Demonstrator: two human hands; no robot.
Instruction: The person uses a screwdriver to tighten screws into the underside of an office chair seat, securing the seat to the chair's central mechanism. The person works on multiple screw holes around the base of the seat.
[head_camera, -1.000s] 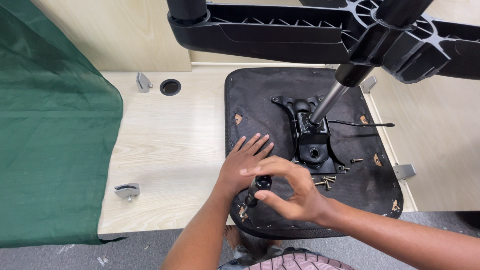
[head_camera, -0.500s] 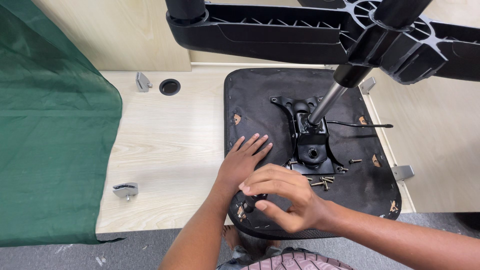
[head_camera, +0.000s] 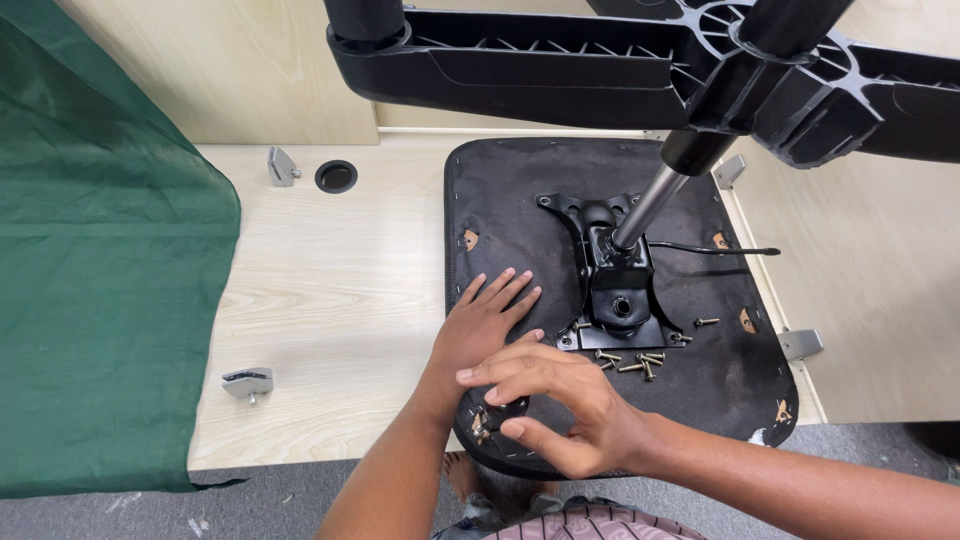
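Seat pan (head_camera: 520, 200), black and turned underside up, lies on the pale wooden tabletop (head_camera: 330, 290); all positions below are referenced to it. Right hand (head_camera: 555, 405) hovers over its near-left corner with fingers curled and the thumb opposed to the forefinger, pinching at a small dark fitting (head_camera: 505, 410) on the fabric; the fitting is mostly hidden, so whether it is actually gripped cannot be told. Left hand (head_camera: 485, 325) lies flat on the seat pan just beyond the right hand, fingers spread and palm down, holding nothing. Loose screws (head_camera: 632, 360) are scattered on the fabric beside the right hand, toward the centre. Black metal mounting plate (head_camera: 610, 285) sits at the centre of the seat pan, touching it, with a silver gas cylinder (head_camera: 645, 210) rising from it, tilted, to the black star base (head_camera: 620, 65) overhead. A thin black lever (head_camera: 715, 248) extends from the plate toward the right edge. Green cloth (head_camera: 100, 270) covers the tabletop well to the left of the seat pan.
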